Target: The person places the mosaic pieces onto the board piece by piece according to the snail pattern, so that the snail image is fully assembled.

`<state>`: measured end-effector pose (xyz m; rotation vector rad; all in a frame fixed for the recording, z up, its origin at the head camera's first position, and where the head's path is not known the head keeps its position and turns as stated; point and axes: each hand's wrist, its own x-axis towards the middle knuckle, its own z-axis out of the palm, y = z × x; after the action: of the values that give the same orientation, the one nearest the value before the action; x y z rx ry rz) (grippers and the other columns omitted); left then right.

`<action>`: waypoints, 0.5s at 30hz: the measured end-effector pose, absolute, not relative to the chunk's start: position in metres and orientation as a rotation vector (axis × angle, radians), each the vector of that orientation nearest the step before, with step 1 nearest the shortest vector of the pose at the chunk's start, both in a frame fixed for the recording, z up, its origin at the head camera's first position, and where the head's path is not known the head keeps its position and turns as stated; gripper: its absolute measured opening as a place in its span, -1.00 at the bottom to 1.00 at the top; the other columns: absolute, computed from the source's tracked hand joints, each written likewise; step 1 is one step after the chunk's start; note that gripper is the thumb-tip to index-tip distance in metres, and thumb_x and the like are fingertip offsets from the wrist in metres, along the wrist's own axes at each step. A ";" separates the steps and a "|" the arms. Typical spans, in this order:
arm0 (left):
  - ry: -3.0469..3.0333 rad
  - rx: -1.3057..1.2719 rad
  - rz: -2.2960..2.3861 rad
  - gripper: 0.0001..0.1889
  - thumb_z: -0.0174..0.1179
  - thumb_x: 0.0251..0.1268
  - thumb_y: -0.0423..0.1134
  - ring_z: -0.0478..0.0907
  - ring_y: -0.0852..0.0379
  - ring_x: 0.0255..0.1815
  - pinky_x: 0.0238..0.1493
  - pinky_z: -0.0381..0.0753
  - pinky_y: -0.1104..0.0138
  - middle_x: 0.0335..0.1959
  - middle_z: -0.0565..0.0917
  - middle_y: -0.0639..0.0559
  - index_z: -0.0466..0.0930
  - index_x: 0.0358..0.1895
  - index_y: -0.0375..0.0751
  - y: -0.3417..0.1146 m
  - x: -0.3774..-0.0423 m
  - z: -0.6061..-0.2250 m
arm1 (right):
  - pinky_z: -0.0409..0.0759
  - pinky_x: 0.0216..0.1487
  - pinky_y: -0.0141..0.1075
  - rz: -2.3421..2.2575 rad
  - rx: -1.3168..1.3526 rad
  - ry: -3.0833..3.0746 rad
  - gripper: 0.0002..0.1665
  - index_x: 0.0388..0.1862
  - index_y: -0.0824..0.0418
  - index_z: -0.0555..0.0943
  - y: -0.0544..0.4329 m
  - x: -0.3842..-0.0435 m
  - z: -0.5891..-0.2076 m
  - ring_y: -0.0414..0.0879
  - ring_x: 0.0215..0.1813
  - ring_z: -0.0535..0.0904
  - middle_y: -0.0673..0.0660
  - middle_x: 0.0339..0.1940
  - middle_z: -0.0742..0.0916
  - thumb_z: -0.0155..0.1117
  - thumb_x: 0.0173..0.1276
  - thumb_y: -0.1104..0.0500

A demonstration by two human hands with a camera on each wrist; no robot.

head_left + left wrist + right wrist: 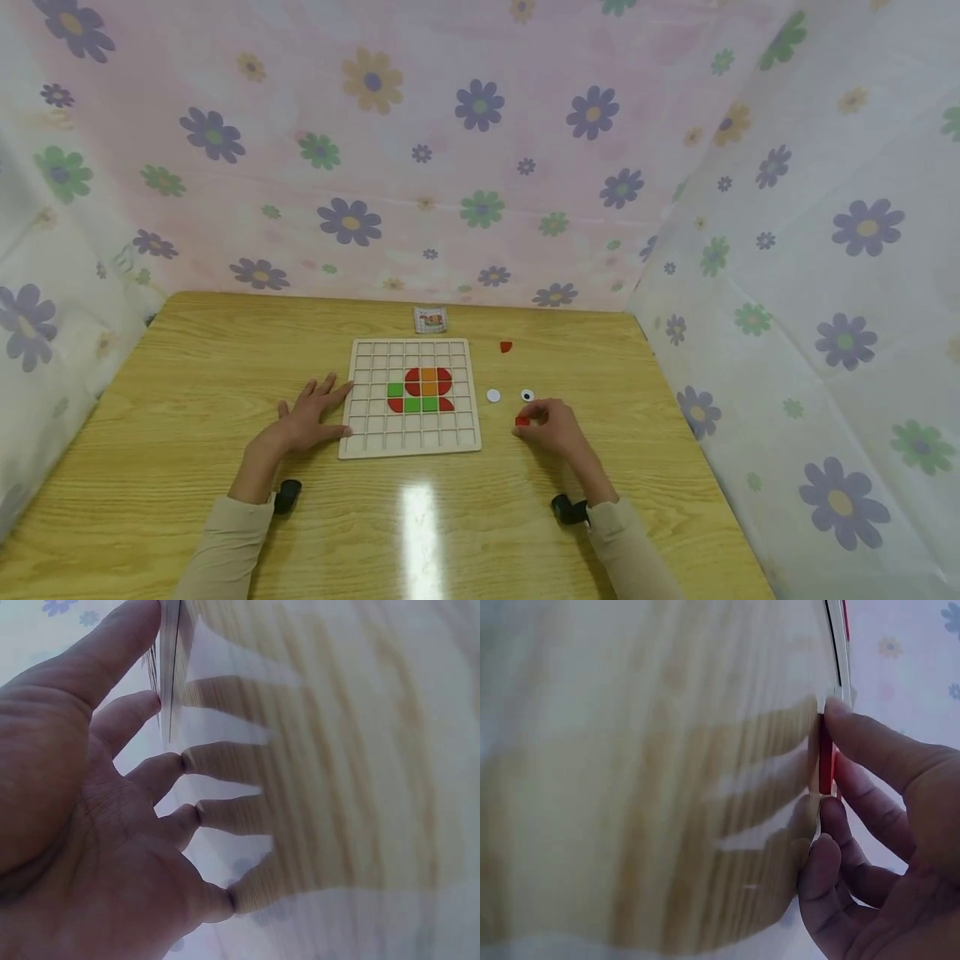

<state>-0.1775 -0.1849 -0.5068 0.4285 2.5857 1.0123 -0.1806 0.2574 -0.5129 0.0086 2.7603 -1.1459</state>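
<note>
A pale wooden grid board lies flat on the table. In its cells sit orange squares, several green squares and rounded red tiles. My left hand rests at the board's left side with fingers spread, thumb and a fingertip at the edge; the left wrist view shows the palm beside that edge. Right of the board, my right hand pinches a small red tile between thumb and fingers. The right wrist view shows this red tile edge-on, close over the tabletop.
A white disc and an eye disc with a black dot lie right of the board. Farther back is a red quarter-round tile. A small picture card lies behind the board. Flowered cloth surrounds the table's back and sides.
</note>
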 end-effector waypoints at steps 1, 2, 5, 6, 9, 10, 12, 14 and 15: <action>2.585 0.429 1.018 -0.13 0.36 0.34 -0.05 -0.31 -0.62 0.56 0.20 -0.41 -0.65 0.61 -0.10 -0.49 0.15 0.58 -0.29 -0.185 -0.178 -0.507 | 0.47 -0.21 -0.25 -1.135 0.005 2.777 -0.76 -0.27 0.22 0.76 0.256 -0.180 -0.513 -0.09 -0.26 0.48 0.06 -0.26 0.74 0.63 0.13 0.19; 2.582 0.426 1.026 -0.14 0.36 0.34 -0.06 -0.31 -0.61 0.56 0.20 -0.43 -0.65 0.61 -0.10 -0.49 0.15 0.58 -0.29 -0.185 -0.178 -0.507 | 0.50 -0.19 -0.22 -1.119 -0.002 2.803 -0.75 -0.26 0.23 0.75 0.255 -0.179 -0.513 -0.08 -0.24 0.51 0.07 -0.25 0.74 0.63 0.14 0.18; 2.579 0.434 1.034 -0.14 0.36 0.33 -0.06 -0.31 -0.62 0.56 0.19 -0.42 -0.66 0.61 -0.10 -0.49 0.15 0.58 -0.29 -0.185 -0.178 -0.506 | 0.57 -0.18 -0.18 -1.099 0.006 2.860 -0.76 -0.30 0.26 0.74 0.254 -0.176 -0.513 -0.07 -0.27 0.56 0.09 -0.30 0.74 0.63 0.14 0.19; 2.579 0.433 1.032 -0.14 0.36 0.33 -0.06 -0.31 -0.61 0.56 0.19 -0.42 -0.66 0.61 -0.10 -0.49 0.15 0.58 -0.29 -0.185 -0.178 -0.507 | 0.57 -0.20 -0.18 -1.100 0.014 2.871 -0.76 -0.32 0.26 0.73 0.254 -0.176 -0.514 -0.08 -0.29 0.57 0.09 -0.33 0.74 0.63 0.14 0.19; 2.581 0.439 1.033 -0.13 0.38 0.32 -0.05 -0.30 -0.62 0.56 0.19 -0.41 -0.66 0.61 -0.10 -0.49 0.16 0.58 -0.28 -0.186 -0.178 -0.506 | 0.55 -0.27 -0.23 -1.105 0.002 2.884 -0.79 -0.39 0.26 0.73 0.255 -0.175 -0.514 -0.11 -0.37 0.54 0.07 -0.42 0.72 0.63 0.13 0.21; 2.581 0.439 1.033 -0.13 0.38 0.32 -0.05 -0.30 -0.62 0.56 0.18 -0.41 -0.66 0.61 -0.09 -0.49 0.16 0.58 -0.28 -0.186 -0.178 -0.506 | 0.52 -0.30 -0.26 -1.110 -0.001 2.876 -0.79 -0.40 0.25 0.73 0.254 -0.175 -0.514 -0.12 -0.38 0.52 0.06 -0.44 0.71 0.63 0.13 0.21; 2.578 0.440 1.034 -0.13 0.37 0.32 -0.05 -0.30 -0.62 0.56 0.19 -0.41 -0.66 0.61 -0.10 -0.49 0.15 0.58 -0.29 -0.186 -0.178 -0.507 | 0.50 -0.32 -0.28 -1.103 -0.019 2.870 -0.80 -0.41 0.26 0.73 0.253 -0.174 -0.514 -0.13 -0.39 0.51 0.05 -0.45 0.71 0.63 0.13 0.22; 2.573 0.438 1.041 -0.13 0.37 0.33 -0.04 -0.31 -0.61 0.56 0.20 -0.43 -0.65 0.61 -0.11 -0.49 0.15 0.59 -0.28 -0.186 -0.177 -0.507 | 0.51 -0.33 -0.29 -1.082 -0.029 2.871 -0.80 -0.40 0.26 0.73 0.252 -0.174 -0.514 -0.13 -0.40 0.52 0.06 -0.46 0.71 0.63 0.13 0.21; 2.573 0.436 1.043 -0.13 0.36 0.33 -0.04 -0.32 -0.61 0.57 0.20 -0.44 -0.64 0.61 -0.11 -0.48 0.15 0.59 -0.27 -0.186 -0.177 -0.507 | 0.51 -0.32 -0.29 -1.077 -0.022 2.865 -0.79 -0.40 0.26 0.73 0.251 -0.173 -0.514 -0.13 -0.40 0.52 0.06 -0.45 0.71 0.63 0.14 0.21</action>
<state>-0.1770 -0.1861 -0.5072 0.4360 2.5726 1.0426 -0.1734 0.2506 -0.5136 -0.0218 2.8652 -1.0765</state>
